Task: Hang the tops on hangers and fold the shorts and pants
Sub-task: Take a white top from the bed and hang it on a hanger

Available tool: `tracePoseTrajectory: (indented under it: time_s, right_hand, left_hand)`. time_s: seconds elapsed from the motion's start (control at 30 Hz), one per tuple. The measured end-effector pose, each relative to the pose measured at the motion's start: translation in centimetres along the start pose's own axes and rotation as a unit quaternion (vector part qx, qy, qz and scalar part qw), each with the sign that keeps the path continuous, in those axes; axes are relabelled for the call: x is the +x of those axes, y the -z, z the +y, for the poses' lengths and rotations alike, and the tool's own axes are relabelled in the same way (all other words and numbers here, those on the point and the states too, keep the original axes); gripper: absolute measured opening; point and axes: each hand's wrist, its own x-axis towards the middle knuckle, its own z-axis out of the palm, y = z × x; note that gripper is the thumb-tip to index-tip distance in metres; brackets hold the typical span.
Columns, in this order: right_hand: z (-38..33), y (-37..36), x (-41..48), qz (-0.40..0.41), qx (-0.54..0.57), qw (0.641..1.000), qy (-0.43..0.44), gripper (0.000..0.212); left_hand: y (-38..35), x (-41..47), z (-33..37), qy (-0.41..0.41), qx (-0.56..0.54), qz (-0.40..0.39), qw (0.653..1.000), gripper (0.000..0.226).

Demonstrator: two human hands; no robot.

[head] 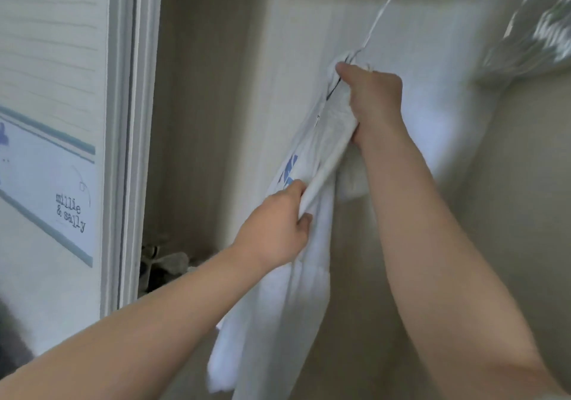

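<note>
1. The right hand (375,103) is clenched around the bunched collar of the white top (296,307), right where the hanger (380,16) enters the cloth. If this grip loosens, the collar could slide off one hanger arm and the top would sag to one side.

2. The left hand (278,229), nearer and lower left, pinches a fold of the same top between thumb and curled fingers, just beside its blue print. A hard downward tug here could drag the neckline off the hanger or stretch it.

3. The top hangs between the two hands and trails down towards the near edge of the view, inside the wardrobe. It looks twisted and bunched, so it may hang crooked unless it is spread out.

4. The hanger's thin stem runs up and to the right; the hook and any rail are out of view, so I cannot tell whether it is caught. If it is not, letting go would drop everything.

5. A blurred hanging garment (531,38) sits at the far right; the hanger could snag on it.

6. Dark items (167,263) lie low on the left, by the wardrobe door (55,90), and a dropped top could land among them.
</note>
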Motion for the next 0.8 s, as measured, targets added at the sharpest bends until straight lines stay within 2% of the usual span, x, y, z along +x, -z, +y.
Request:
tracePoseTrajectory:
  time_s: [0.1,0.17,0.23,0.4,0.57,0.8]
  right_hand:
    - [-1.1,-1.6,5.1,0.014,0.013,0.999,0.031,0.023]
    - [-1.8,-2.3,8.5,0.018,0.019,0.999,0.044,0.020]
    - [-2.4,-2.7,11.8,0.022,0.017,0.998,0.054,0.017]
    - [-3.5,-3.0,18.7,0.040,-0.021,0.997,0.064,0.029]
    - [-2.6,-4.1,20.5,0.022,-0.053,0.997,0.059,0.028]
    - [-4.0,-4.9,20.7,0.028,-0.050,0.994,0.092,0.034]
  left_hand:
    - [1.8,5.4,-0.2,-0.001,0.024,0.026,0.999,0.008]
    - [2.7,8.5,-0.1,-0.004,0.046,0.037,0.998,0.023]
    - [3.7,11.3,0.1,-0.012,0.067,0.043,0.997,0.021]
    - [5.5,16.9,1.2,-0.025,0.111,0.053,0.992,0.017]
    - [6.5,18.9,1.3,-0.007,0.151,0.047,0.987,0.023]
    - [8.5,19.3,-0.3,-0.003,0.135,0.061,0.989,0.024]
